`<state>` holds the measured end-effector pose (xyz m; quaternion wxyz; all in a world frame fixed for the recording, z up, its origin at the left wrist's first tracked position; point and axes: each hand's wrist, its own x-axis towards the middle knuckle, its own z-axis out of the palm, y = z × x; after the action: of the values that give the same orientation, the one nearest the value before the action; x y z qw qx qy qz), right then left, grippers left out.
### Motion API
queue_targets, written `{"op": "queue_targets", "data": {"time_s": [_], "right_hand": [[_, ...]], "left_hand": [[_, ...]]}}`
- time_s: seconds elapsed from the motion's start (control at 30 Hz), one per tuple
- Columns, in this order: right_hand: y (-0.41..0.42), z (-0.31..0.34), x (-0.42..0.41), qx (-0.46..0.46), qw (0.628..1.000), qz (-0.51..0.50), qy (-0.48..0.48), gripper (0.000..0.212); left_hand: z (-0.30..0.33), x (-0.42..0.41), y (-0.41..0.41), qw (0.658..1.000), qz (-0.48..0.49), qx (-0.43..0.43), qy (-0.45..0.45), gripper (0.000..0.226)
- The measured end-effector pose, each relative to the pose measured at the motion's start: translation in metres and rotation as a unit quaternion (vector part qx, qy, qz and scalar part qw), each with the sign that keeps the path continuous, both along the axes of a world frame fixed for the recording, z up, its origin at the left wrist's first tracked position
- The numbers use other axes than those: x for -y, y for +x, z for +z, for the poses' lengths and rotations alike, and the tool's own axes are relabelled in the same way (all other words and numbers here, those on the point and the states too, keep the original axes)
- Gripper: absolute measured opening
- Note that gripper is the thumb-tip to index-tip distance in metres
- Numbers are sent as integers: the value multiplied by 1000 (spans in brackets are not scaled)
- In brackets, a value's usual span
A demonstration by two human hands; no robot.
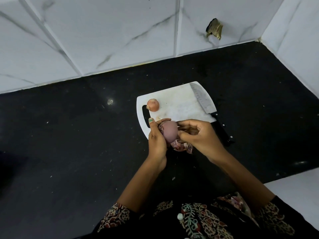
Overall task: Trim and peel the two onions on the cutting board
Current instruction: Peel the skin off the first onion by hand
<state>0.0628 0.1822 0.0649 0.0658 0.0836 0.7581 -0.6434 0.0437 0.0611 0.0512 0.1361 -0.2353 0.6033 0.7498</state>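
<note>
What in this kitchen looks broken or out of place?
The wall tile has a ragged dark hole broken through it, above the counter's far right. The knife lies on the cutting board's right edge, its black handle sticking off onto the counter. Small specks, perhaps onion skin, dot the counter.

One head-worn wide-angle camera is looking forward and steeply down from above the person's chest, facing the tiled wall [120, 31]. It is sitting close over the black worktop [69, 135], taking in the cutting board [179, 102] mid-frame and the forearms below.
</note>
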Motion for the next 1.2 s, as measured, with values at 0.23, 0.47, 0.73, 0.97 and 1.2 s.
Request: {"op": "queue_targets", "data": {"time_s": [0.23, 0.47, 0.73, 0.97, 1.2], "right_hand": [[2, 4, 11, 11, 999, -8, 30, 36], [2, 0, 7, 27, 999, -17, -30, 30], [5, 0, 13, 11, 1000, -17, -17, 31], [12, -10, 24, -53, 993, -103, 10, 17], [9, -18, 25, -94, 984, -109, 103, 3]], "left_hand": [[2, -3, 2, 1000, -2, 1, -10, 57], [0, -1, 0, 999, 18, 26, 25, 54], [0, 0, -2, 997, 28, 49, 45, 54], [6, -2, -3, 995, 46, 63, 60, 49], [5, -2, -3, 994, 54, 66, 74, 47]]}}
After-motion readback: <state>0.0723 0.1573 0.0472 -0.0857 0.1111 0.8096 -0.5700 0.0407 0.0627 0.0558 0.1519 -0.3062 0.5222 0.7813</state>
